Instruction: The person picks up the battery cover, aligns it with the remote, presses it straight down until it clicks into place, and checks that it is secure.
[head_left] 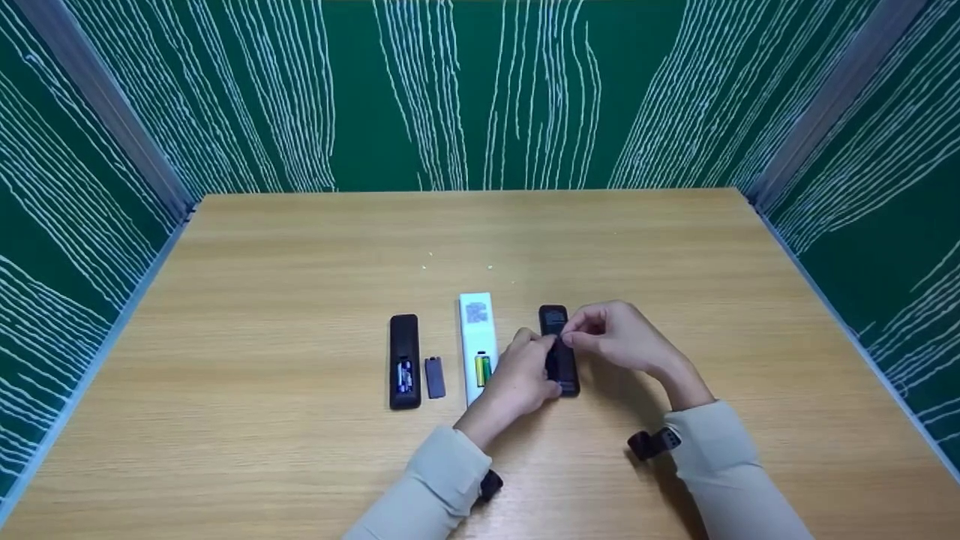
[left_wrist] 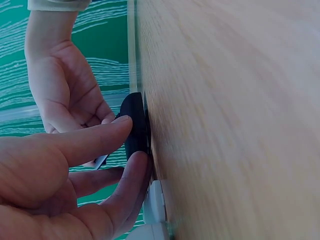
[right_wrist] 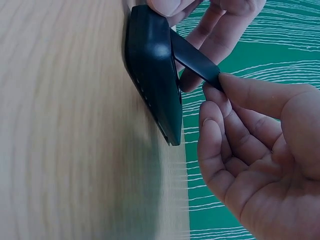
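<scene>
- We find the left hand (head_left: 521, 371) gripping the rightmost remote (head_left: 568, 379).
- We observe the right hand (head_left: 621, 334) pinching its tilted black cover (right_wrist: 196, 62).
- We record that remote lying on the table (head_left: 300, 255), right of the white remote (head_left: 477, 330).

a: can you read any wording?
b: none. the closest print is a faint label (head_left: 554, 317) at the far end of the dark remote (head_left: 568, 375), just beyond the fingertips of the left hand (head_left: 521, 375) and the right hand (head_left: 619, 336). it's too small to make out.
a: and on the white remote (head_left: 484, 337)?
b: a grey printed block (head_left: 476, 313), beyond the left hand and to its left. it's blurred; i can't tell letters from pattern.
a: what about the yellow and green batteries (head_left: 482, 370), just left of the left hand?
b: nothing legible. same for the bluish batteries (head_left: 404, 376) farther left of that hand.
</scene>
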